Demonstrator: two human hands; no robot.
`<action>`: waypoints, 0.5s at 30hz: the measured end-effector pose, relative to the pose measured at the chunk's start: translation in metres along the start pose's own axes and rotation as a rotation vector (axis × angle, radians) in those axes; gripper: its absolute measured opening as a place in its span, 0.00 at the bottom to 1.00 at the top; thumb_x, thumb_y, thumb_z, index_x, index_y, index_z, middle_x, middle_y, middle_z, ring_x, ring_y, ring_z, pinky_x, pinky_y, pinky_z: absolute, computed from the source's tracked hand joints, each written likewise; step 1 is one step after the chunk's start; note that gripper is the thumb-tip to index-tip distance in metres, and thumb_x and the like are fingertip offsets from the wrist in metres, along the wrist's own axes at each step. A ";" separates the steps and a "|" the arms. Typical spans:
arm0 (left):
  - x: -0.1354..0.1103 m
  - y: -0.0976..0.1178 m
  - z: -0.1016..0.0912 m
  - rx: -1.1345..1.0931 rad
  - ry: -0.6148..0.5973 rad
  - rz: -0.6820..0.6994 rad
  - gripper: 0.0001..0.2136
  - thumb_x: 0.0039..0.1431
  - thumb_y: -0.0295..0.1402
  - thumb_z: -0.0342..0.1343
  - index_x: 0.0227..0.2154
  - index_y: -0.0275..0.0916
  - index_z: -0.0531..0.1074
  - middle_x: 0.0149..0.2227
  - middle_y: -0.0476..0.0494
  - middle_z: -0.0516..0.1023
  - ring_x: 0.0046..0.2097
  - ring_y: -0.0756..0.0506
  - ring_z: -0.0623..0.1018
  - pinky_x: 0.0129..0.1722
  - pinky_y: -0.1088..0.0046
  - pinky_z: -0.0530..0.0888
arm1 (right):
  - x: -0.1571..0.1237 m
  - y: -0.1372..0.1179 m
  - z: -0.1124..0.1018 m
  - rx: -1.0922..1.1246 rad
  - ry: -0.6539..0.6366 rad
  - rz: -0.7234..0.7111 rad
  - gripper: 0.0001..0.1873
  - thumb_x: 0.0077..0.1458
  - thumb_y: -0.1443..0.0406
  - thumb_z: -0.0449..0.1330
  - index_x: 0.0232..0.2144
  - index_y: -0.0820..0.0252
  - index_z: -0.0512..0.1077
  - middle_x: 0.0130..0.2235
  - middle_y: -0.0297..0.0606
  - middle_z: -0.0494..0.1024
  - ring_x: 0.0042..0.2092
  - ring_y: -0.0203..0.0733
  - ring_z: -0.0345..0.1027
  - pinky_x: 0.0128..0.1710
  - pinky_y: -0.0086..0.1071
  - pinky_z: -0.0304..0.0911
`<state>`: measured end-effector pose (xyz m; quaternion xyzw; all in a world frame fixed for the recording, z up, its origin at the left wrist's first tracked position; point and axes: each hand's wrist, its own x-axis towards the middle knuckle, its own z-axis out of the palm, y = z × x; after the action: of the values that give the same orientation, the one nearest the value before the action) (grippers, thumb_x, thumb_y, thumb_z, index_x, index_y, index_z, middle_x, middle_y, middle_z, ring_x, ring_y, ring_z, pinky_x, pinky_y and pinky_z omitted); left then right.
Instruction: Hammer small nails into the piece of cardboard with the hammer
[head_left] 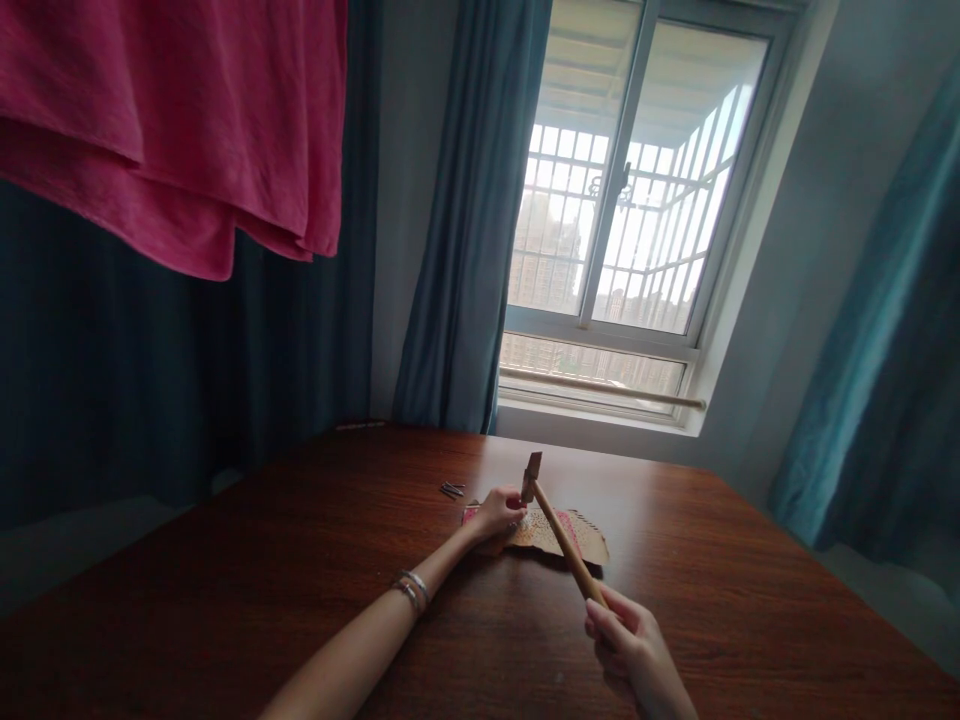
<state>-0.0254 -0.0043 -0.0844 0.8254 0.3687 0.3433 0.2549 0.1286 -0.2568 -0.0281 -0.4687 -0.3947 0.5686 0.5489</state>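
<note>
Hammer [565, 538] in right hand [634, 642]

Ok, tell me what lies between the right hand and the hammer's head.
In the head view, the hammer's handle spans that stretch, running from the right hand to the hammer's head and crossing in front of the cardboard.

Readable text: none.
Cardboard piece [537, 531], lower centre of frame: pink patches plus small speckled marks, too small to resolve as letters or digits. Hammer [566, 545], same area: no legible stamp or brand on head or handle.
</note>
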 end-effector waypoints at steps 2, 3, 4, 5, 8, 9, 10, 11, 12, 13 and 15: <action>0.000 -0.001 0.001 0.009 0.009 0.015 0.06 0.47 0.31 0.55 0.27 0.34 0.73 0.27 0.48 0.73 0.30 0.51 0.70 0.29 0.79 0.63 | 0.000 -0.001 0.000 0.000 0.002 -0.013 0.24 0.43 0.54 0.64 0.39 0.63 0.67 0.20 0.25 0.61 0.14 0.19 0.42 0.11 0.19 0.34; 0.000 -0.002 0.001 0.015 0.016 0.024 0.06 0.47 0.31 0.55 0.27 0.33 0.73 0.27 0.48 0.73 0.29 0.51 0.70 0.29 0.79 0.62 | 0.000 -0.002 -0.001 0.002 0.005 -0.020 0.24 0.42 0.54 0.64 0.39 0.63 0.67 0.20 0.25 0.61 0.14 0.19 0.42 0.11 0.19 0.35; 0.000 -0.002 0.001 0.016 0.021 0.033 0.06 0.47 0.31 0.54 0.26 0.33 0.73 0.27 0.48 0.73 0.29 0.51 0.70 0.29 0.79 0.62 | 0.000 -0.002 -0.002 0.003 0.010 -0.025 0.25 0.42 0.54 0.64 0.40 0.63 0.67 0.21 0.25 0.62 0.14 0.19 0.42 0.11 0.19 0.34; 0.000 -0.002 0.001 0.015 0.023 0.044 0.06 0.48 0.31 0.54 0.26 0.33 0.73 0.27 0.48 0.73 0.30 0.51 0.70 0.29 0.79 0.63 | 0.000 -0.002 -0.003 0.002 0.022 -0.029 0.25 0.41 0.54 0.64 0.40 0.63 0.68 0.21 0.26 0.62 0.13 0.19 0.42 0.11 0.19 0.34; -0.001 -0.001 -0.001 0.016 0.015 0.060 0.06 0.48 0.31 0.54 0.26 0.33 0.74 0.27 0.47 0.74 0.30 0.51 0.71 0.30 0.79 0.63 | 0.001 0.002 -0.010 -0.014 0.115 -0.055 0.30 0.37 0.53 0.66 0.42 0.64 0.69 0.19 0.26 0.64 0.13 0.21 0.43 0.11 0.20 0.35; -0.001 0.000 -0.001 0.023 0.012 0.057 0.06 0.47 0.31 0.54 0.26 0.33 0.74 0.28 0.47 0.74 0.31 0.50 0.70 0.30 0.79 0.63 | 0.002 0.004 -0.013 -0.024 0.164 -0.075 0.33 0.35 0.52 0.66 0.43 0.65 0.69 0.18 0.27 0.64 0.13 0.21 0.43 0.11 0.21 0.36; -0.001 0.001 -0.002 0.032 0.009 0.052 0.06 0.47 0.31 0.54 0.26 0.33 0.74 0.28 0.47 0.74 0.31 0.50 0.70 0.30 0.79 0.63 | 0.004 0.007 -0.017 -0.038 0.217 -0.099 0.35 0.33 0.52 0.67 0.43 0.66 0.69 0.17 0.27 0.64 0.12 0.22 0.44 0.11 0.21 0.37; -0.001 0.001 -0.003 0.041 0.007 0.045 0.06 0.47 0.31 0.54 0.26 0.33 0.74 0.28 0.47 0.74 0.31 0.50 0.70 0.30 0.79 0.62 | 0.005 0.011 -0.021 -0.058 0.267 -0.118 0.37 0.32 0.52 0.67 0.44 0.68 0.69 0.16 0.26 0.64 0.12 0.23 0.45 0.12 0.22 0.38; -0.001 0.002 -0.003 0.048 0.006 0.040 0.06 0.47 0.31 0.54 0.26 0.33 0.74 0.28 0.47 0.74 0.31 0.50 0.70 0.30 0.79 0.62 | 0.007 0.014 -0.026 -0.088 0.308 -0.130 0.39 0.31 0.51 0.67 0.45 0.69 0.69 0.15 0.27 0.65 0.12 0.24 0.46 0.12 0.22 0.40; -0.002 0.003 -0.004 0.054 0.005 0.036 0.06 0.47 0.31 0.54 0.26 0.34 0.74 0.28 0.47 0.74 0.31 0.50 0.70 0.30 0.79 0.62 | 0.009 0.018 -0.032 -0.127 0.353 -0.144 0.40 0.31 0.52 0.67 0.45 0.71 0.69 0.15 0.27 0.65 0.12 0.25 0.47 0.12 0.23 0.41; -0.002 0.004 -0.005 0.061 0.002 0.033 0.07 0.47 0.31 0.54 0.26 0.34 0.75 0.28 0.47 0.74 0.31 0.51 0.70 0.30 0.78 0.62 | 0.013 0.022 -0.044 -0.231 0.444 -0.186 0.39 0.32 0.52 0.66 0.45 0.72 0.69 0.16 0.32 0.70 0.15 0.32 0.57 0.14 0.26 0.49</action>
<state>-0.0282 -0.0078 -0.0793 0.8385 0.3654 0.3368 0.2234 0.1657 -0.2491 -0.0619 -0.6031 -0.3681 0.3501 0.6149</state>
